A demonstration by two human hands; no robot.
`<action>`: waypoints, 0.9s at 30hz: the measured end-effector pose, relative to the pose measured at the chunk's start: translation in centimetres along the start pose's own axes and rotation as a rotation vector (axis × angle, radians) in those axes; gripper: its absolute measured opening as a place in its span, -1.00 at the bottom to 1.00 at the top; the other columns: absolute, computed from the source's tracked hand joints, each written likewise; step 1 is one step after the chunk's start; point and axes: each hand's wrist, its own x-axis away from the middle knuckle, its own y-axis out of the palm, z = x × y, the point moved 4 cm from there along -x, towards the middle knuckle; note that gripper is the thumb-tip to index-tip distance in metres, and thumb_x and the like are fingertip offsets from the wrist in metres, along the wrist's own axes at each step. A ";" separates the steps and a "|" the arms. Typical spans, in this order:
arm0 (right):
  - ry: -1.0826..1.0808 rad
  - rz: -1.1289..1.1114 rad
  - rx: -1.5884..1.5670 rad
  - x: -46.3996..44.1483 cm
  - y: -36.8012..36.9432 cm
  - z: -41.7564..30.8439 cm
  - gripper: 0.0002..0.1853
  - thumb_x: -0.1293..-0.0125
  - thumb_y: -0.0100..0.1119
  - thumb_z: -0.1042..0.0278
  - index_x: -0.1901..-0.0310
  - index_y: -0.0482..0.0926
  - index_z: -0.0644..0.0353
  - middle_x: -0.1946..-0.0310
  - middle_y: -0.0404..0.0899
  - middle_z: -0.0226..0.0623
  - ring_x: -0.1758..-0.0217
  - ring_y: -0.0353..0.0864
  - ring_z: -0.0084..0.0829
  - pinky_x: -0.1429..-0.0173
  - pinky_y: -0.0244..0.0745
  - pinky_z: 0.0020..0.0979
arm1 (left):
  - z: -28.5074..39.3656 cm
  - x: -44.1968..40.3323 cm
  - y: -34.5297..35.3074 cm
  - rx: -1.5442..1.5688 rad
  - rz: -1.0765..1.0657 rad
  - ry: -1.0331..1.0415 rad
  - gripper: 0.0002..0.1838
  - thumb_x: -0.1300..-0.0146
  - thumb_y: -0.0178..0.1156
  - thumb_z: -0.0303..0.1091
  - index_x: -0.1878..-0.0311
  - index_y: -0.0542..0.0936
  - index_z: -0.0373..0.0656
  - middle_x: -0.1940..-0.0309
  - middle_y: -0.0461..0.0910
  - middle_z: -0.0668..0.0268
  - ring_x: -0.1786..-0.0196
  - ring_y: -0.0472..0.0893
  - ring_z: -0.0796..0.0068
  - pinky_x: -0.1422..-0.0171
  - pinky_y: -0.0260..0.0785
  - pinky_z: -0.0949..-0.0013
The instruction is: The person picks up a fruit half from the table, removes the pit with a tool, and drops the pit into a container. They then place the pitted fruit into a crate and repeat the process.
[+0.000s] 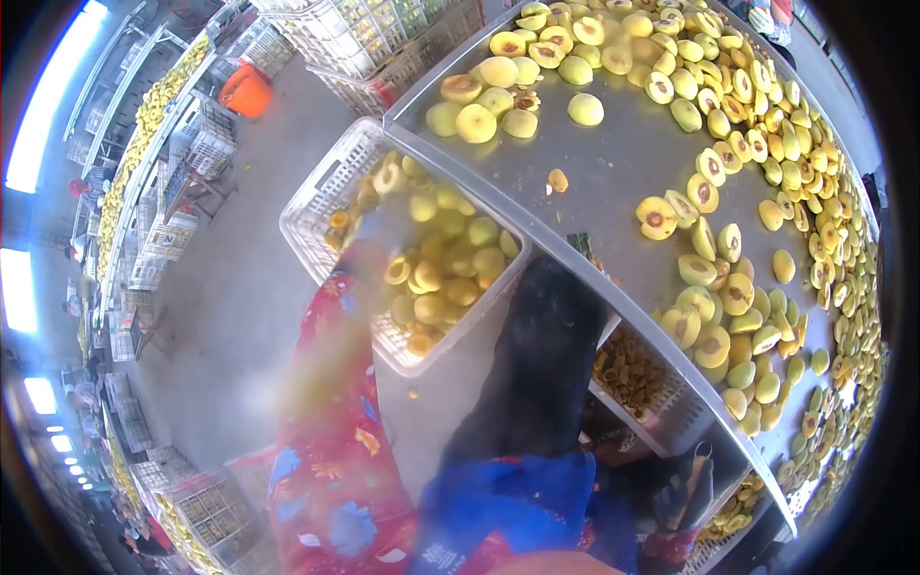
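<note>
My left arm, in a red floral sleeve, reaches over a white plastic crate (316, 206) of yellow-green peaches (450, 254). Motion smears my left hand (369, 251), which is at the crate's left part; its fingers do not show clearly. Low on the right, below the metal table's edge, is my right hand (685, 494), apparently in a dark glove. A thin metal loop (704, 448) stands out at its fingers; the rest of that tool is hidden. Halved peaches (714, 268), many with brown pits showing, lie on the metal table (613, 144).
Under the table, a crate (680, 436) holds small brown pieces (628, 374). Stacked white crates (335, 38) stand behind. An orange bucket (246, 91) sits on the floor (240, 211). Another fruit-covered table (144, 125) runs along the left, with people beside it.
</note>
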 end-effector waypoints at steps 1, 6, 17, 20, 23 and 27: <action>0.010 -0.020 -0.010 -0.3 -0.3 0.0 -0.60 -0.48 -0.16 -0.14 0.28 0.43 0.03 0.83 0.24 -0.56 0.92 0.11 -0.58 0.82 0.01 -0.54 | -1.5 0.4 -1.1 -0.123 -0.046 -0.135 -0.51 -0.15 0.19 -0.29 -0.21 0.51 0.18 -0.43 0.21 0.30 -0.51 0.08 0.05 -0.50 0.04 -0.15; 0.123 -0.291 -0.049 -2.2 -2.0 0.1 -0.59 -0.47 -0.15 -0.15 0.28 0.45 0.03 0.85 0.22 -0.55 0.92 0.10 -0.56 0.82 0.01 -0.52 | -0.5 1.2 -4.4 0.146 0.268 -0.088 -0.50 -0.18 0.13 -0.14 -0.22 0.49 0.06 -0.37 0.25 0.18 -0.44 0.16 -0.04 -0.48 -0.29 -0.43; 0.169 -0.254 0.019 -3.4 1.1 0.2 -0.64 -0.48 -0.14 -0.10 0.27 0.46 -0.01 0.84 0.20 -0.55 0.90 0.13 -0.55 0.79 0.05 -0.51 | 3.1 1.1 -0.2 -0.232 0.165 -0.022 -0.39 -0.17 0.16 -0.09 -0.34 0.36 0.21 -0.30 0.32 0.28 -0.47 0.10 0.00 -0.37 -0.18 -0.56; 0.181 -0.251 0.014 -3.2 1.4 0.6 -0.66 -0.48 -0.13 -0.08 0.27 0.46 -0.03 0.84 0.19 -0.55 0.89 0.14 -0.55 0.78 0.06 -0.51 | -4.4 -2.0 -0.9 -0.320 0.218 -0.216 -0.40 -0.23 0.12 -0.11 -0.37 0.33 0.12 -0.30 0.33 0.21 -0.44 0.18 0.00 -0.38 -0.14 -0.53; 0.166 -0.202 0.029 -3.5 2.5 0.6 -0.67 -0.48 -0.13 -0.08 0.27 0.46 -0.03 0.84 0.19 -0.55 0.89 0.14 -0.55 0.78 0.05 -0.51 | -6.5 -3.5 -4.3 -0.262 0.318 -0.511 -0.39 -0.24 0.10 -0.07 -0.38 0.32 0.06 -0.37 0.28 0.20 -0.45 0.19 0.06 -0.42 -0.21 -0.51; 0.179 -0.175 0.037 -3.8 3.3 0.7 -0.67 -0.48 -0.12 -0.07 0.27 0.46 -0.03 0.84 0.19 -0.55 0.89 0.14 -0.55 0.78 0.05 -0.51 | 5.8 1.0 -8.7 -0.104 0.262 0.011 -0.36 -0.21 0.13 -0.03 -0.38 0.32 0.12 -0.39 0.28 0.26 -0.47 0.16 0.10 -0.46 -0.36 -0.49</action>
